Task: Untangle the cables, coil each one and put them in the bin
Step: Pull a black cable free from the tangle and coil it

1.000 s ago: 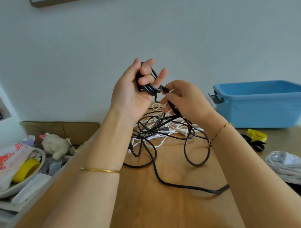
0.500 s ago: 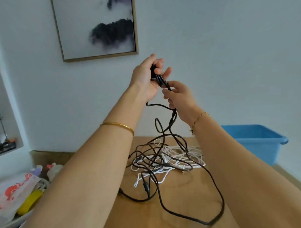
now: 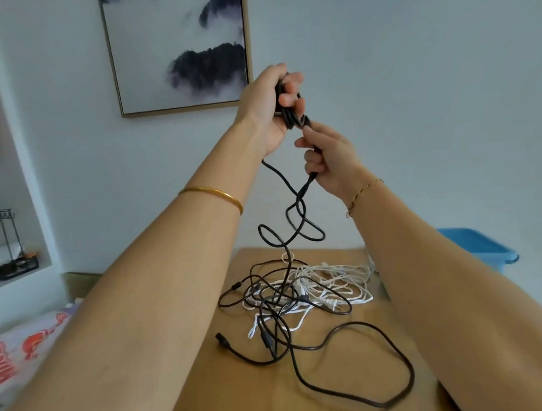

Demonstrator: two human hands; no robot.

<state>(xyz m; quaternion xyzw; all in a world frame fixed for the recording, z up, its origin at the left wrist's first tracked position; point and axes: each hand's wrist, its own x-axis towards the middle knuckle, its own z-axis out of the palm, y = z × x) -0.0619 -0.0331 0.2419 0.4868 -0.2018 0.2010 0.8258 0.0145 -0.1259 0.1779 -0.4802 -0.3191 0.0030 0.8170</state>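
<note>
Head camera view, looking down two bare forearms that reach forward and up over a wooden table (image 3: 239, 391).

The left hand (image 3: 266, 104) is raised high above the table's far half. Its fingers are curled tightly round a small coil of black cable (image 3: 289, 120), with the loops bunched against the palm. The right hand (image 3: 329, 160) sits just below and right of it, almost touching. It too is closed, pinching the same black cable where it leaves the coil.

From the right hand the cable hangs down in loose twisted loops to the table. There it joins a tangle (image 3: 276, 297) of black and white cable near the table's middle. The white cable (image 3: 336, 270) lies flat in thin scribbled loops on the far side of the tangle. One long black loop sweeps over the table's near right part, and a black plug end (image 3: 222, 339) lies at the near left of the tangle.

A blue bin (image 3: 480, 244) stands at the table's far right, partly hidden behind the right forearm; none of the cables is in it.

A gold bangle (image 3: 214, 193) is on the left forearm and a thin chain bracelet (image 3: 363, 191) on the right wrist. On the wall beyond the table hangs a framed picture (image 3: 181, 48) of dark misty shapes. Left of the table lies a white bag with red print (image 3: 23, 352).
</note>
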